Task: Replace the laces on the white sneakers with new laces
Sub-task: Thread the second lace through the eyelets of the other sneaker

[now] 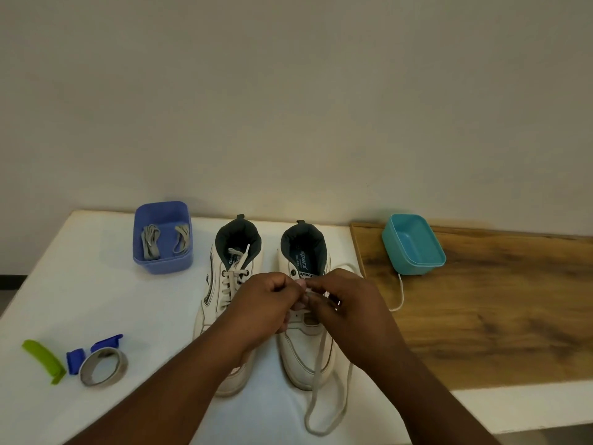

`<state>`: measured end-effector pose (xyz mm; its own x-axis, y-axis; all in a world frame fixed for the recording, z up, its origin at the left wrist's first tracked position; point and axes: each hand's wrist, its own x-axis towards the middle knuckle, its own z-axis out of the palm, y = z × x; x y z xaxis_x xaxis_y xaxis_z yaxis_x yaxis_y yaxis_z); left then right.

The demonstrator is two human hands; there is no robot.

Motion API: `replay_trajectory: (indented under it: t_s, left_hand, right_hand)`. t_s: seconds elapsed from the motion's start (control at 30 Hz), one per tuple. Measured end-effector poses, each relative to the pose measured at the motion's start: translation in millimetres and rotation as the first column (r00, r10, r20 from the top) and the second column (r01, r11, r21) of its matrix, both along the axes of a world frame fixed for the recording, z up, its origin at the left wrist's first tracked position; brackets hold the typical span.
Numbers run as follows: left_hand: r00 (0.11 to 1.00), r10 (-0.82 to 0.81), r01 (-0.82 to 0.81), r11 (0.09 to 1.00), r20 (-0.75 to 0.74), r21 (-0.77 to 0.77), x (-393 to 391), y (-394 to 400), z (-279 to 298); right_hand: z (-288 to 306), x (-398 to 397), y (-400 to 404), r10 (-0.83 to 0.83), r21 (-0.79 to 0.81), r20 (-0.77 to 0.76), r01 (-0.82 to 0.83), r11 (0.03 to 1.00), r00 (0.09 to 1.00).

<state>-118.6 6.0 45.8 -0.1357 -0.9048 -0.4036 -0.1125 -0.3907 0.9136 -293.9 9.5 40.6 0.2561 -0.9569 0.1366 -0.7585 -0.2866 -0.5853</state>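
Observation:
Two white sneakers stand side by side on the white table, toes toward me. The left sneaker (224, 303) is still laced with its white lace. Over the tongue of the right sneaker (305, 351) my left hand (266, 303) and my right hand (343, 306) meet, both pinching its loose white lace (316, 396). One part of that lace loops down past the toe, another trails right toward the teal tub. Two folded grey laces (150, 242) lie in the purple tub (162, 264).
An empty teal tub (414, 245) sits on the wooden board (481, 316) at the right. At the front left lie a roll of grey tape (103, 367), a green clip (43, 359) and blue clips (75, 359). A plain wall stands behind the table.

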Motion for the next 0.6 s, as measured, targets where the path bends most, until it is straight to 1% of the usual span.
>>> replay_trajectory:
  t_s: [0.07,0.1,0.13,0.23,0.3,0.33,0.4,0.47,0.53,0.6]
  left_hand:
    - [1.000,-0.005,0.005,1.000,0.025,-0.020,0.2,-1.6,-2.6]
    - [0.999,-0.009,0.010,0.999,0.042,-0.040,1.0,-2.7,-4.5]
    - [0.998,-0.013,0.017,0.998,0.059,-0.062,1.4,-3.9,-6.6]
    - [0.989,-0.028,0.046,0.991,0.143,-0.126,2.3,-5.3,-11.0]
    - [0.976,0.001,0.038,0.983,0.219,-0.177,2.9,-5.7,-13.3]
    - [0.972,0.042,0.004,0.981,0.230,-0.196,3.5,-6.2,-15.9]
    - [0.960,0.126,-0.067,0.971,0.252,-0.228,4.8,-7.3,-22.4]
    - [0.926,0.142,-0.049,0.964,0.349,-0.262,4.6,-6.9,-27.2]
    - [0.910,0.119,-0.010,0.964,0.398,-0.266,2.5,-4.7,-31.5]
    - [0.911,0.081,0.025,0.968,0.405,-0.249,-0.1,-3.5,-31.6]
  right_hand:
    - [-0.7,0.6,-0.9,-0.022,-0.050,0.067,0.025,0.998,0.997]
    - [-0.4,1.1,-1.4,-0.030,-0.050,0.078,0.034,0.998,0.997]
    - [0.0,1.1,-2.3,-0.035,-0.041,0.058,0.037,0.998,0.998]
    - [-2.9,3.1,-3.3,-0.002,-0.032,-0.102,-0.001,0.999,0.995]
    - [-5.6,6.8,-5.4,0.016,-0.061,-0.191,-0.028,0.998,0.981]
    - [-6.1,7.8,-6.7,-0.010,-0.093,-0.221,-0.010,0.996,0.975]
    - [-7.9,9.4,-9.3,-0.134,-0.189,-0.282,0.081,0.979,0.950]
    - [-9.8,12.8,-10.8,-0.278,-0.289,-0.381,0.173,0.942,0.882]
    - [-10.1,19.3,-9.1,-0.308,-0.276,-0.439,0.200,0.940,0.844]
    - [-12.4,24.6,-6.9,-0.273,-0.236,-0.461,0.180,0.955,0.844]
